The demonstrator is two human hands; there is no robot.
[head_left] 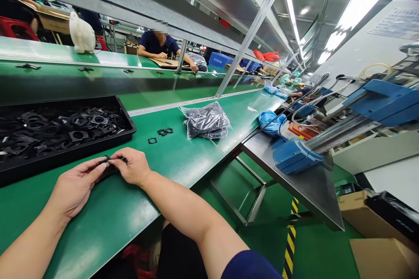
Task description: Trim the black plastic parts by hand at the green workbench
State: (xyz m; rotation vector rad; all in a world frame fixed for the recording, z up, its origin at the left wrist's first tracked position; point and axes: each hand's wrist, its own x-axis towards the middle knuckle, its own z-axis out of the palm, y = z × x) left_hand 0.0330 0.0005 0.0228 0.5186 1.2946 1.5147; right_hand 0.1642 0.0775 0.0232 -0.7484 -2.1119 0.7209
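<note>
Across the lower left and middle, a glossy green worktop (190, 157), running away toward the upper right. Overhead, a long metal shelf (131, 4), slanting across the view. To the right, a steel table (314, 200), bearing a blue machine (293, 157) with a bright metal column. At the left edge of the worktop, a long black tray (59, 160), heaped with dark flat pieces (65, 133), some with round openings. Beyond the far rail, a co-worker (149, 43) in a dark blue top, behind a flat piece of cardboard (166, 63).

Near the tray's front wall, the left hand (77, 185), thumb and forefinger narrowed to a pinch. Facing it, the right hand (132, 165), in a similar narrow pinch, fingertips close to those opposite. Farther along the worktop, a clear plastic bag (209, 120), full of dark contents. Between bag and tray, two black frames (165, 131), touching or overlapping, cannot tell which; nearer, a single square frame (149, 141), lying apart. Between both sets of fingertips, a small black part (108, 158), held over the worktop, mostly hidden; cannot tell its full shape.
</note>
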